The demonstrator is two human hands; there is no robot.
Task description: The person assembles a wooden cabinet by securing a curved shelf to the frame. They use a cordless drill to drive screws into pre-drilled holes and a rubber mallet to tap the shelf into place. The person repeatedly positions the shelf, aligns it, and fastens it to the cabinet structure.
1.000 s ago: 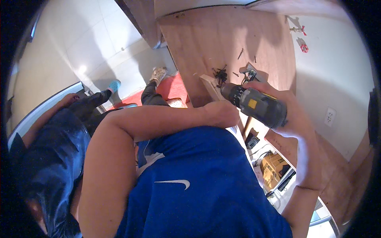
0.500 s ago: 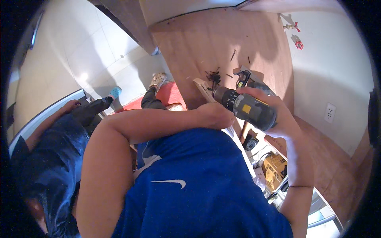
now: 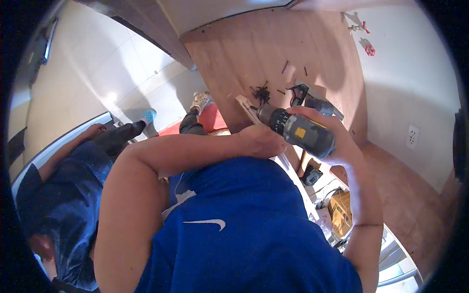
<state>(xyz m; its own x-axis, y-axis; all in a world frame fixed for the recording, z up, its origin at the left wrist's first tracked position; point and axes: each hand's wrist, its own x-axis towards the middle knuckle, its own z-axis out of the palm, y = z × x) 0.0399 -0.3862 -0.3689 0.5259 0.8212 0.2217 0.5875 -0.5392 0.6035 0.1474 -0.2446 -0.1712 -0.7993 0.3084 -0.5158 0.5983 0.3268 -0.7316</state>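
Note:
My right hand (image 3: 337, 134) is wrapped around a dark grey cordless drill (image 3: 309, 136) with a yellow patch on its body. The drill's chuck points left, and its dark bit meets the upper end of a pale wooden strip (image 3: 245, 105). Closed over the strip's lower part is my left hand (image 3: 263, 141); its fingertips are mostly hidden. Just past the strip, a small heap of dark screws (image 3: 262, 93) lies on the brown wooden surface (image 3: 234, 53). A few single screws (image 3: 285, 66) lie scattered farther off.
A black-framed tool (image 3: 299, 93), its kind unclear, lies beyond the drill. Below my right forearm are shelves with a cardboard box (image 3: 340, 211) and a black device (image 3: 311, 176). Another person (image 3: 73, 180) is on the left. A white wall with red-handled taps (image 3: 370, 50) and a socket (image 3: 413, 136) stands right.
The view has shifted slightly, moving the background a little. My hands, the drill and the strip keep nearly the same positions relative to each other.

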